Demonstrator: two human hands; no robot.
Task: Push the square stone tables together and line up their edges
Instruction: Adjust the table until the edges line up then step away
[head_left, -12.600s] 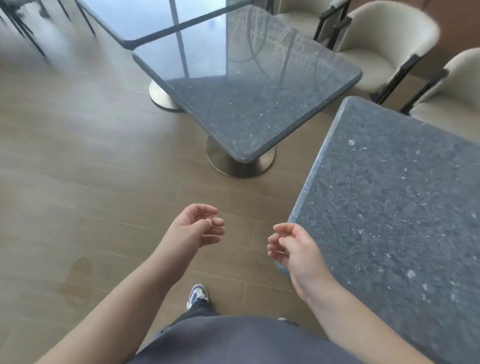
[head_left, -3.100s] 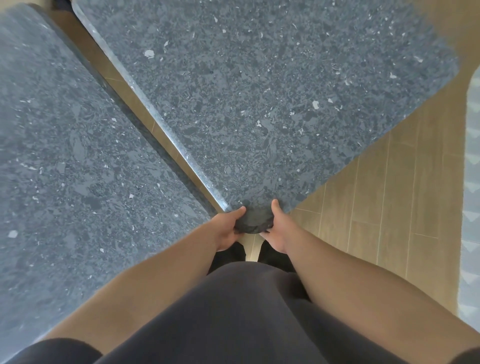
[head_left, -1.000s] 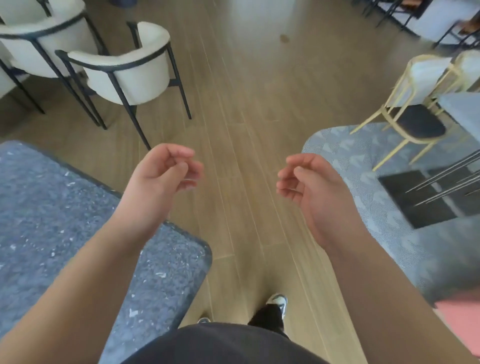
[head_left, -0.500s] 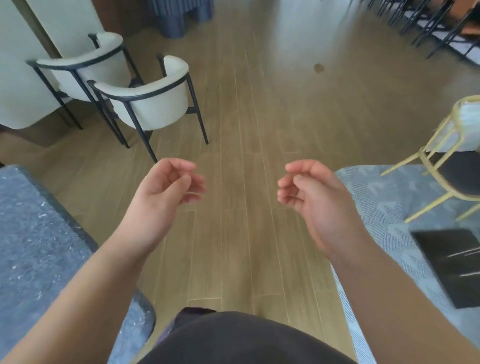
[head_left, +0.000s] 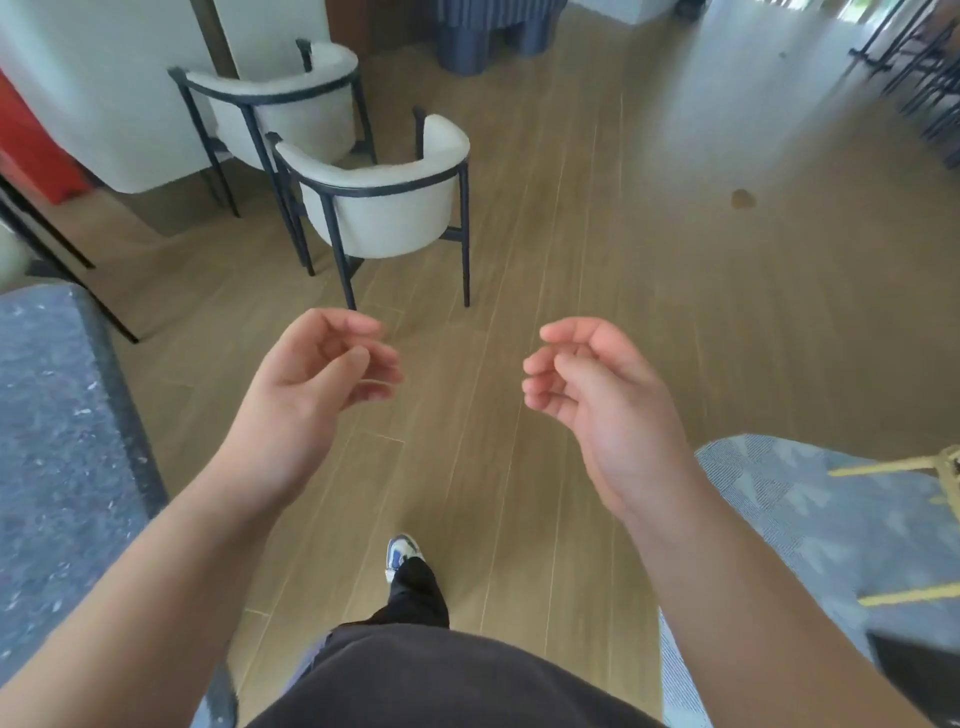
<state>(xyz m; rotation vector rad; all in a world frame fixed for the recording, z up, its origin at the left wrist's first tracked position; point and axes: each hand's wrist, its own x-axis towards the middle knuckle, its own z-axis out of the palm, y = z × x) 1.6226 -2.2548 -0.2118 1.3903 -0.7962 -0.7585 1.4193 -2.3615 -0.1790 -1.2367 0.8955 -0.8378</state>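
A dark speckled square stone table (head_left: 57, 441) fills the left edge of the head view; only part of its top and right rim shows. No second stone table is in view. My left hand (head_left: 306, 400) hangs in the air over the wooden floor, to the right of the table and apart from it, fingers loosely curled and holding nothing. My right hand (head_left: 597, 405) floats at the same height further right, also loosely curled and empty.
Two white armchairs with black frames, one (head_left: 384, 202) nearer and one (head_left: 280, 104) behind it, stand ahead on the left. A blue patterned rug (head_left: 810, 525) and a yellow chair leg (head_left: 893, 470) lie at the right. Wooden floor (head_left: 623, 249) stretches ahead.
The view has swung up and away from the stone table, which now shows less at the left. Both hands stay raised, loosely curled and empty. One foot has stepped forward.
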